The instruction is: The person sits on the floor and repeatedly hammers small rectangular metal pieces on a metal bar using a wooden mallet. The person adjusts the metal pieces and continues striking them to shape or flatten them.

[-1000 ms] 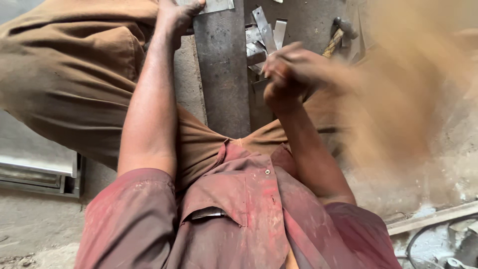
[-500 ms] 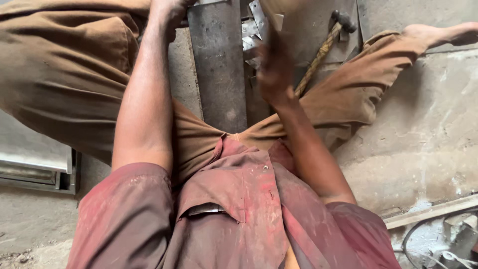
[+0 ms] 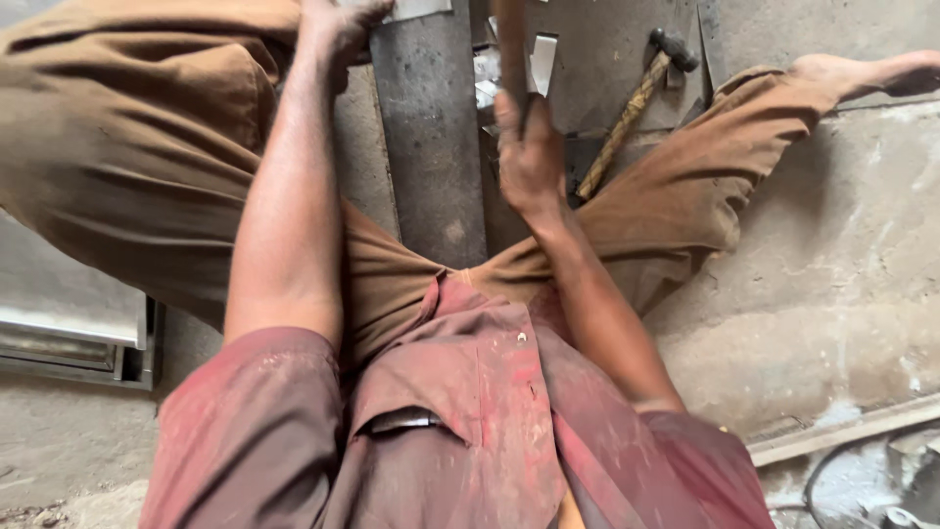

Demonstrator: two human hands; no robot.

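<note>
Gripping a wooden handle, right hand nears flat grey metal bar.

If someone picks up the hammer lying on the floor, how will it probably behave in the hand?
The hammer would probably feel head-heavy, since its dark metal head sits on a long wooden handle. It looks stiff. Lying flat on the concrete floor, it seems unlikely to roll.

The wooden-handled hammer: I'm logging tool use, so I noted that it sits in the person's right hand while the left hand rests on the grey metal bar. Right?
Not quite. The wooden-handled hammer lies loose on the concrete floor, beside the right hand, which grips a different upright handle-like object. The left hand does rest on the grey metal bar. The head view shows this.
</note>
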